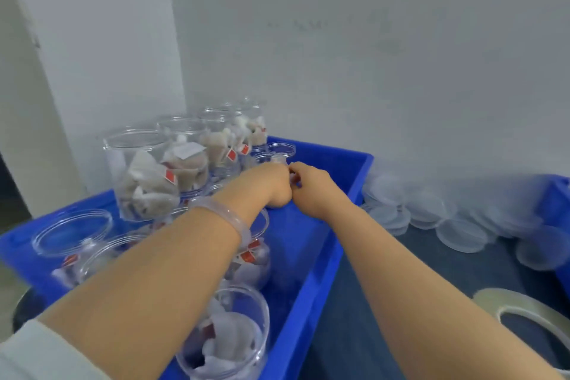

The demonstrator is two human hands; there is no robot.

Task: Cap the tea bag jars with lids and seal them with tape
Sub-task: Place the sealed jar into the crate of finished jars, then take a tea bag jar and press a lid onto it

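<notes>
Both my hands reach into a blue bin (320,259) and meet near its far end. My left hand (271,185) and my right hand (310,186) have curled fingers that touch at a small clear thing; what they hold is hidden. Just beyond them stand small clear jars (280,148). Open clear jars of tea bags (145,176) stand stacked at the bin's back left. More open jars lie under my left forearm, one of them close to me (228,339). Clear lids (431,210) are piled on the dark table to the right. A roll of clear tape (524,308) lies at the lower right.
A second blue bin (555,200) stands at the right edge behind the lids. A white wall rises close behind the bin and the table. Dark tabletop (385,271) shows between the bin, the lids and the tape roll.
</notes>
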